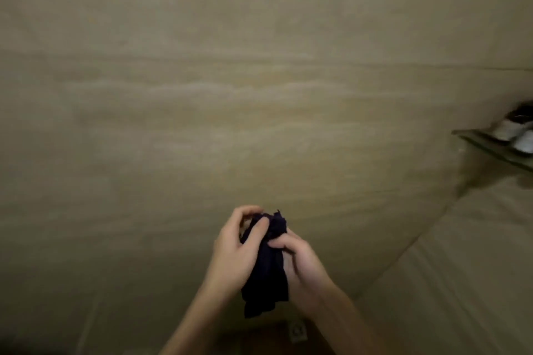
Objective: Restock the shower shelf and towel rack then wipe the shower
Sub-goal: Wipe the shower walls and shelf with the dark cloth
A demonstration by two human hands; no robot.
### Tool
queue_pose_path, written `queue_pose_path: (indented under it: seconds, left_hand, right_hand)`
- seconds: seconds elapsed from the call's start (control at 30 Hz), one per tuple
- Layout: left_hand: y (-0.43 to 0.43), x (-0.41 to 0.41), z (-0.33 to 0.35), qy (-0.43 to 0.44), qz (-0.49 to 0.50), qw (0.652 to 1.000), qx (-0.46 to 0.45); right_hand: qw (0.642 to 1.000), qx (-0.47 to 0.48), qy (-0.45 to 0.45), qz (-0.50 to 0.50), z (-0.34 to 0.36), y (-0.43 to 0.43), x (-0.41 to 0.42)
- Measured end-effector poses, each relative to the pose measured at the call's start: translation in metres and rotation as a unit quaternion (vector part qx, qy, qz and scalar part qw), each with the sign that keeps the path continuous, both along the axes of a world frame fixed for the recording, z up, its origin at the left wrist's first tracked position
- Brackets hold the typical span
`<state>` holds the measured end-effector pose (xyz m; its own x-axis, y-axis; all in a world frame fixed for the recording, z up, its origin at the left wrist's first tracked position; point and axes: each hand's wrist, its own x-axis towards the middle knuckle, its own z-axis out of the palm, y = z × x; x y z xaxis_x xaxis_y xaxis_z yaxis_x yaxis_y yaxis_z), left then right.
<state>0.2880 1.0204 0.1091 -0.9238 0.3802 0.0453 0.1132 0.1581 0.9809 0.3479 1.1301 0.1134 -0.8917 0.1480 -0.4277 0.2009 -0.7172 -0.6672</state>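
A dark navy cloth (266,274) is bunched between both hands in the lower middle of the head view, its loose end hanging down. My left hand (235,251) grips its upper left side with fingers curled over the top. My right hand (300,256) pinches the cloth from the right. In front of the hands rises the beige tiled shower wall (230,109). A corner shower shelf (490,147) juts out at the right edge, with pale containers (516,131) standing on it.
A second beige wall (461,268) meets the first in a corner at the lower right. A small pale fitting (297,331) shows low on the wall beneath the hands. The picture is dim and blurred.
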Motion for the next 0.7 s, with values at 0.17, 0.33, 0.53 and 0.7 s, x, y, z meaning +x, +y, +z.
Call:
queue_pose_path:
  seconds: [0.17,0.33,0.53,0.7]
  left_hand:
    - [-0.074,0.051,-0.056,-0.223,0.249,0.937,0.102]
    - [-0.152,0.132,-0.074,-0.285,0.382,0.861,0.176]
    - [-0.227,0.234,-0.09,-0.273,0.548,0.765,0.202]
    - [-0.284,0.3,-0.109,-0.254,0.632,0.697,0.226]
  right_hand:
    - [0.978,-0.037,-0.08,0.189,-0.048,-0.062,-0.004]
    - [0.924,-0.048,-0.139,0.352,-0.076,-0.151,0.015]
    - [0.854,-0.016,-0.155,0.497,-0.097,-0.264,0.065]
    - [0.773,0.142,-0.027,0.617,-0.111,-0.353,0.096]
